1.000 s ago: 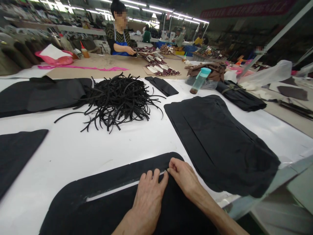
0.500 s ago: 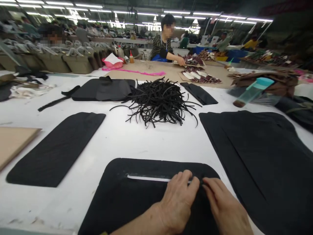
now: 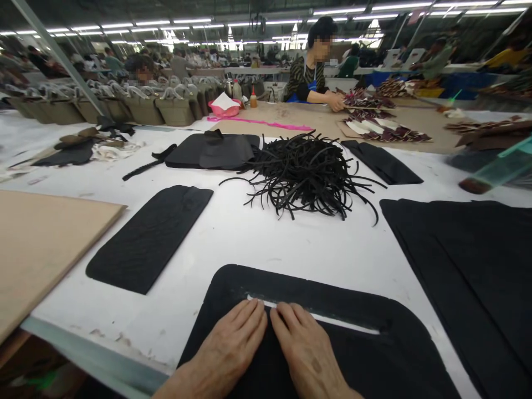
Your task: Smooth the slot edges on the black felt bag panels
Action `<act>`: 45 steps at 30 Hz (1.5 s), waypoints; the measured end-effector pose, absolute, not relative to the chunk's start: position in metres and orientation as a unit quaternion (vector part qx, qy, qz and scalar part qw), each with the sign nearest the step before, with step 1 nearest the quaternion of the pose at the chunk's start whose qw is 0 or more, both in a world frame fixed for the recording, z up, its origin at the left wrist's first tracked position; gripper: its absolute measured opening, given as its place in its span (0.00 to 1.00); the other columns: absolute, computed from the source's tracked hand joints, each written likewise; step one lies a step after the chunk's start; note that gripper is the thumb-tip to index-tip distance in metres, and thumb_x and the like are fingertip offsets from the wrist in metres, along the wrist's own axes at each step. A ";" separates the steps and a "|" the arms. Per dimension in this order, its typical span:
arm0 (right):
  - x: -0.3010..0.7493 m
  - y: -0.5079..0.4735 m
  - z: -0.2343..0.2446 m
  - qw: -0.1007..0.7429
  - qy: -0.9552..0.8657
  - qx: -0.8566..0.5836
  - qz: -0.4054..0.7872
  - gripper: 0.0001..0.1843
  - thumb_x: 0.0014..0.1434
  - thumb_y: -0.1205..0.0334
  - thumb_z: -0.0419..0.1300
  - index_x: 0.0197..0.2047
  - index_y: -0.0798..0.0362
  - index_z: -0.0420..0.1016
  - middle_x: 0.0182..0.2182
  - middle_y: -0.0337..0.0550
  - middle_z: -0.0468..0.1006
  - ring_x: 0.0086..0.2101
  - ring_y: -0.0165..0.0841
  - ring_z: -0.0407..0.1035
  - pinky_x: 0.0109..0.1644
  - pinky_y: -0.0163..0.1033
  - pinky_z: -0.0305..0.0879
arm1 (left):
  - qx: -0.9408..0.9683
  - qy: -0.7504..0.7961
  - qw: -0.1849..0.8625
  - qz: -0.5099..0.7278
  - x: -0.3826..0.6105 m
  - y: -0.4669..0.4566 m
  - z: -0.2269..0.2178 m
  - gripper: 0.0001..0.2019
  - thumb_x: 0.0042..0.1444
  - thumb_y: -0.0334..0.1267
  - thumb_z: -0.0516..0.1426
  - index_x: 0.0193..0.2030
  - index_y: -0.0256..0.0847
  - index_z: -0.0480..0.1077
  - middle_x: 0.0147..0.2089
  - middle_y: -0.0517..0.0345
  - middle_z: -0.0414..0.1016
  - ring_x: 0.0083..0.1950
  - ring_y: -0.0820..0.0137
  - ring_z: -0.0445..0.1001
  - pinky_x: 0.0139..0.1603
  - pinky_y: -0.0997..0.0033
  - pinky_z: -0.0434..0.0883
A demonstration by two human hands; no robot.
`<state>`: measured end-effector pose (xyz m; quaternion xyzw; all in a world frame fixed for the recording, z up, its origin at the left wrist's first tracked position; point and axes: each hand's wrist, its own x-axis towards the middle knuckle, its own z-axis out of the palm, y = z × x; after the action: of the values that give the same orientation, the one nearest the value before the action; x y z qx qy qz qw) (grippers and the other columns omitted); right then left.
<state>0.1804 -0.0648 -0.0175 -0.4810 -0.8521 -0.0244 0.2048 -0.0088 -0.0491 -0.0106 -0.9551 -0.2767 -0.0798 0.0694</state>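
Across the background, a large workshop runs under rows of ceiling strip lights (image 3: 124, 25), and a person in a striped top (image 3: 310, 75) works at a brown table beyond. On the near side, the white tabletop (image 3: 233, 233) fills most of the view. It carries a brown board (image 3: 45, 244) at the left edge, a stack of large black panels (image 3: 469, 260) at the right, a pile of black strips (image 3: 307, 174) at centre and a narrow black piece (image 3: 152, 238) to the left of centre.

The black panel (image 3: 332, 299) with rounded corners lies flat at the near edge of the tabletop. Its long axis runs left to right across the view. A thin pale slit (image 3: 344, 324) follows the same axis, dropping slightly toward the right.

The left hand (image 3: 226, 354) and right hand (image 3: 305, 354) rest palm down on the panel, side by side and almost touching. Fingers are extended and flat, gripping nothing. The fingertips meet the left end of the slit.
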 end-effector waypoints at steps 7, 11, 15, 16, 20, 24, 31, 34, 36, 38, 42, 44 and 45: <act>0.181 -0.066 -0.035 0.200 -0.867 -0.452 -0.059 0.21 0.54 0.76 0.48 0.51 0.60 0.67 0.42 0.49 0.72 0.39 0.40 0.63 0.43 0.43 0.63 | -0.962 -0.259 0.052 -0.067 -0.024 -0.044 -0.002 0.19 0.62 0.28 0.42 0.57 0.29 0.63 0.58 0.45 0.68 0.59 0.63 0.65 0.58 0.65 0.67; 0.180 -0.066 -0.034 0.183 -0.866 -0.461 -0.067 0.19 0.57 0.72 0.51 0.52 0.54 0.67 0.42 0.46 0.71 0.40 0.40 0.63 0.44 0.44 0.60 | -0.967 -0.245 0.056 -0.038 -0.035 -0.041 0.001 0.21 0.58 0.23 0.42 0.56 0.27 0.63 0.57 0.43 0.69 0.58 0.59 0.66 0.55 0.61 0.70; 0.171 -0.064 -0.029 0.185 -0.861 -0.469 -0.067 0.19 0.55 0.75 0.50 0.50 0.57 0.69 0.40 0.46 0.72 0.38 0.40 0.62 0.44 0.45 0.59 | -0.962 -0.267 0.034 -0.037 -0.037 -0.042 -0.008 0.21 0.57 0.24 0.46 0.58 0.29 0.61 0.59 0.45 0.67 0.57 0.58 0.66 0.55 0.58 0.70; 0.169 -0.064 -0.027 0.192 -0.858 -0.472 -0.067 0.20 0.54 0.76 0.49 0.49 0.58 0.69 0.39 0.46 0.72 0.38 0.40 0.62 0.45 0.46 0.58 | -0.958 -0.280 0.028 -0.048 -0.037 -0.043 -0.011 0.20 0.57 0.25 0.46 0.57 0.31 0.62 0.58 0.47 0.68 0.56 0.58 0.67 0.54 0.57 0.71; 0.168 -0.064 -0.025 0.216 -0.846 -0.485 -0.055 0.19 0.53 0.79 0.48 0.45 0.59 0.71 0.35 0.46 0.71 0.34 0.39 0.62 0.40 0.44 0.59 | -0.930 -0.342 -0.042 -0.126 -0.039 -0.043 -0.020 0.19 0.58 0.26 0.47 0.56 0.38 0.63 0.55 0.54 0.71 0.53 0.61 0.67 0.52 0.59 0.72; 0.176 -0.061 -0.019 0.222 -0.831 -0.509 -0.017 0.14 0.53 0.80 0.51 0.39 0.56 0.71 0.32 0.44 0.69 0.31 0.37 0.61 0.34 0.41 0.58 | -0.867 -0.407 -0.140 -0.250 -0.039 -0.037 -0.015 0.17 0.61 0.26 0.47 0.54 0.43 0.64 0.53 0.56 0.72 0.53 0.70 0.67 0.54 0.72 0.69; 0.172 -0.045 -0.014 0.171 -0.836 -0.522 0.006 0.11 0.51 0.78 0.58 0.37 0.54 0.70 0.34 0.43 0.69 0.33 0.37 0.60 0.35 0.41 0.59 | -0.835 -0.437 -0.241 -0.230 -0.014 -0.019 0.004 0.14 0.60 0.24 0.45 0.42 0.41 0.68 0.42 0.56 0.71 0.43 0.68 0.68 0.44 0.68 0.71; 0.167 -0.039 -0.020 0.148 -0.861 -0.485 -0.043 0.10 0.50 0.78 0.58 0.34 0.56 0.70 0.31 0.43 0.68 0.31 0.37 0.59 0.33 0.42 0.58 | -0.859 -0.427 -0.219 -0.178 -0.005 -0.015 -0.001 0.14 0.58 0.22 0.45 0.41 0.39 0.68 0.43 0.53 0.70 0.44 0.65 0.66 0.46 0.62 0.70; 0.165 -0.036 -0.022 0.134 -0.871 -0.469 -0.058 0.10 0.49 0.78 0.57 0.34 0.56 0.69 0.30 0.43 0.67 0.31 0.37 0.59 0.32 0.42 0.57 | -0.872 -0.420 -0.195 -0.159 -0.002 -0.014 -0.007 0.13 0.57 0.22 0.47 0.42 0.38 0.68 0.44 0.52 0.69 0.45 0.64 0.66 0.48 0.60 0.69; 0.165 -0.033 -0.021 0.123 -0.872 -0.471 -0.048 0.10 0.49 0.78 0.58 0.32 0.54 0.68 0.30 0.42 0.67 0.31 0.37 0.59 0.32 0.42 0.57 | -0.881 -0.412 -0.176 -0.151 -0.002 -0.014 -0.011 0.11 0.58 0.23 0.48 0.42 0.38 0.67 0.44 0.53 0.68 0.45 0.63 0.65 0.48 0.59 0.69; 0.170 -0.026 -0.013 0.100 -0.865 -0.492 0.003 0.11 0.50 0.77 0.60 0.30 0.52 0.65 0.31 0.41 0.67 0.32 0.37 0.60 0.33 0.42 0.57 | -0.892 -0.402 -0.145 -0.148 -0.003 -0.010 -0.015 0.08 0.60 0.26 0.48 0.38 0.38 0.66 0.41 0.53 0.68 0.42 0.63 0.65 0.44 0.59 0.69; 0.173 -0.024 -0.010 0.095 -0.861 -0.499 0.031 0.10 0.52 0.76 0.60 0.31 0.51 0.65 0.31 0.40 0.67 0.32 0.37 0.60 0.33 0.41 0.57 | -0.895 -0.397 -0.139 -0.149 -0.003 -0.008 -0.016 0.08 0.60 0.26 0.48 0.36 0.38 0.66 0.40 0.53 0.68 0.41 0.63 0.65 0.43 0.59 0.69; 0.174 -0.024 -0.009 0.099 -0.857 -0.504 0.049 0.10 0.54 0.75 0.59 0.31 0.51 0.65 0.32 0.40 0.67 0.33 0.36 0.61 0.34 0.40 0.57 | -0.895 -0.396 -0.139 -0.151 -0.003 -0.007 -0.017 0.08 0.60 0.26 0.48 0.36 0.37 0.66 0.40 0.53 0.68 0.41 0.63 0.65 0.43 0.59 0.69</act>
<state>0.1743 -0.0238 -0.0094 -0.5039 -0.8567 0.0488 0.0989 -0.0027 -0.0075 -0.0166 -0.8951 -0.3958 -0.1514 -0.1386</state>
